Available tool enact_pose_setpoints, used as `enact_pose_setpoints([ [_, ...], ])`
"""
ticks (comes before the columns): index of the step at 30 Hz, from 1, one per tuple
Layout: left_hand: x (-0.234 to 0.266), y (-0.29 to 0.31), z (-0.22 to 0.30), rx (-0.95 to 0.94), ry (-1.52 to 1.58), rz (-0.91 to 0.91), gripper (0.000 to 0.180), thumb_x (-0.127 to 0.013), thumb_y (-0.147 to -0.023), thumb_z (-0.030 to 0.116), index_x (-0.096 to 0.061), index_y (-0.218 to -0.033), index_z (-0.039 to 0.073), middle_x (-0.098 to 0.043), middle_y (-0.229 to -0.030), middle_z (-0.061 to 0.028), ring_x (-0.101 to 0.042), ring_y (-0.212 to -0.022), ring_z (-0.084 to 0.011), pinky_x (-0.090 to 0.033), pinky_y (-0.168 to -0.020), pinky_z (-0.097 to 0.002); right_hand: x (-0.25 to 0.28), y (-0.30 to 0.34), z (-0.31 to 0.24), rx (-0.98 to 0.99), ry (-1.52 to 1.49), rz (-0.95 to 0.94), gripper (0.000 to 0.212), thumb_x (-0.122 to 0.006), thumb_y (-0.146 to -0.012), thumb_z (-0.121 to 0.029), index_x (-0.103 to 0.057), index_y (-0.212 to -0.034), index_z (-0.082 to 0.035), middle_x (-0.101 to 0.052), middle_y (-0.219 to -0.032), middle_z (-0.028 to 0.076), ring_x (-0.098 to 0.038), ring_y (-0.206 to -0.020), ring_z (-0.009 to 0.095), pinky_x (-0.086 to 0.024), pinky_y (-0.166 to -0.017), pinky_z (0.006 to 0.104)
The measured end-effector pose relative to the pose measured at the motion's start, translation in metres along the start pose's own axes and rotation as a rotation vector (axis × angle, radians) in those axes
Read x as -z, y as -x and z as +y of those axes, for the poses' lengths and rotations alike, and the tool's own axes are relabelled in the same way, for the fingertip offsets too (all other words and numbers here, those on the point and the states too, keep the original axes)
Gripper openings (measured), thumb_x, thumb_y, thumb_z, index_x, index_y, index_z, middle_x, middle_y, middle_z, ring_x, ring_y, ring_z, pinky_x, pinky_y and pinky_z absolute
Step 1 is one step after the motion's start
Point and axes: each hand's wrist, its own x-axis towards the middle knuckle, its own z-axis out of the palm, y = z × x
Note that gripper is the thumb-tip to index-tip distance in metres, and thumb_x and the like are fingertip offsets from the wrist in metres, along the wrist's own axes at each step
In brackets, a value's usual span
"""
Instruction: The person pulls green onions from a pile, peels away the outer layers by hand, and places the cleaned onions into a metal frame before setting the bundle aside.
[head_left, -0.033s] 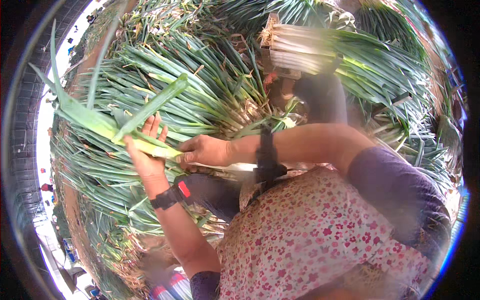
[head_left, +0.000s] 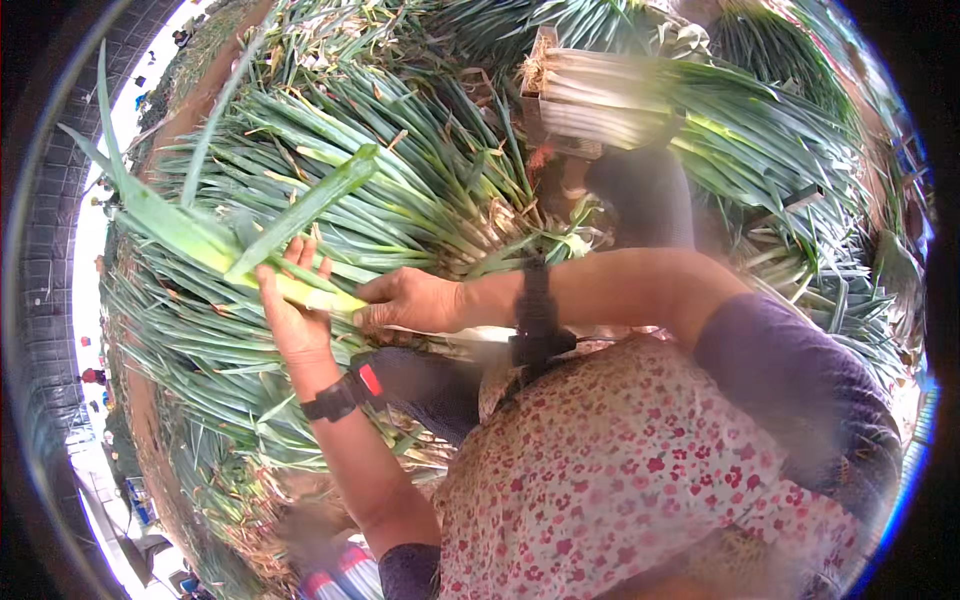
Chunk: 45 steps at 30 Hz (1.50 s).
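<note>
A single long leek [head_left: 190, 238] lies across my two hands, its green leaves reaching toward the far left and one cut-looking leaf [head_left: 310, 210] angling up to the right. From below, my left hand [head_left: 298, 318] is closed round the pale green stalk, with fingertips showing behind it. My right hand [head_left: 415, 300] grips the stalk a little further right, thumb and fingers pinched on it. The white shank [head_left: 480, 334] runs on beneath my right wrist, partly hidden. Both wrists wear black straps.
A large heap of untrimmed leeks [head_left: 330, 130] spreads in front and to the left. At the upper right, a bundle of clean white-stemmed leeks [head_left: 600, 95] rests on a small stand [head_left: 545, 140]. More leeks lie at right. My floral apron [head_left: 620, 450] covers my lap.
The held leek's leaves and my left hand have shifted very slightly. Both hands keep their hold on the stalk.
</note>
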Motion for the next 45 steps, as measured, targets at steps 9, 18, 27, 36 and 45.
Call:
enact_pose_setpoints([
  [9, -0.021, -0.004, -0.01, -0.027, 0.14, -0.012, 0.055, -0.044, -0.087, 0.047, -0.04, -0.121, 0.004, -0.049, -0.113, -0.0102, -0.044, -0.112, -0.0244, -0.034, -0.096, -0.0405, 0.004, -0.029, -0.023, -0.067, -0.13, 0.282, 0.03, -0.062, -0.081, -0.026, -0.06, -0.1, -0.002, -0.061, -0.081, 0.006, -0.053, -0.068, 0.008, -0.046, -0.063, 0.0243],
  [18, 0.042, -0.022, 0.013, -0.029, 0.361, -0.022, 0.041, -0.041, -0.089, 0.044, -0.046, -0.096, 0.005, -0.043, -0.071, -0.0006, -0.034, -0.05, -0.0101, -0.031, -0.046, -0.024, 0.047, 0.015, 0.051, 0.019, -0.259, 0.281, 0.038, -0.051, -0.085, -0.033, -0.051, -0.111, -0.005, -0.058, -0.091, 0.007, -0.055, -0.077, 0.017, -0.046, -0.07, 0.0307],
  [27, 0.256, -0.035, 0.124, 0.009, 0.492, -0.068, 0.043, -0.049, -0.083, 0.049, -0.049, -0.093, 0.007, -0.045, -0.069, -0.001, -0.038, -0.052, -0.0147, -0.036, -0.051, -0.0293, 0.124, 0.171, 0.041, -0.515, 1.119, -0.394, 0.038, -0.057, -0.077, -0.038, -0.06, -0.099, -0.007, -0.062, -0.082, 0.018, -0.059, -0.078, 0.034, -0.046, -0.068, 0.0429],
  [36, 0.128, -0.043, 0.127, -0.059, 0.084, 0.553, 0.029, -0.047, -0.086, 0.033, -0.041, -0.077, 0.005, -0.045, -0.069, -0.0049, -0.039, -0.057, -0.0165, -0.038, -0.058, -0.0304, 0.124, 0.128, 0.008, -0.203, 1.247, 0.127, 0.076, -0.063, -0.071, -0.042, -0.032, -0.132, -0.01, -0.045, -0.123, 0.02, -0.047, -0.11, 0.033, -0.039, -0.093, 0.04],
  [45, -0.024, -0.02, 0.036, 0.052, 0.398, -0.016, 0.031, -0.05, -0.085, 0.025, -0.054, -0.104, 0.0, -0.058, -0.098, -0.0163, -0.055, -0.094, -0.0294, -0.043, -0.089, -0.0451, 0.045, 0.04, 0.039, 0.005, 0.399, 0.149, 0.045, -0.059, -0.08, -0.029, -0.048, -0.114, -0.002, -0.061, -0.078, 0.016, -0.061, -0.075, 0.024, -0.047, -0.067, 0.0365],
])
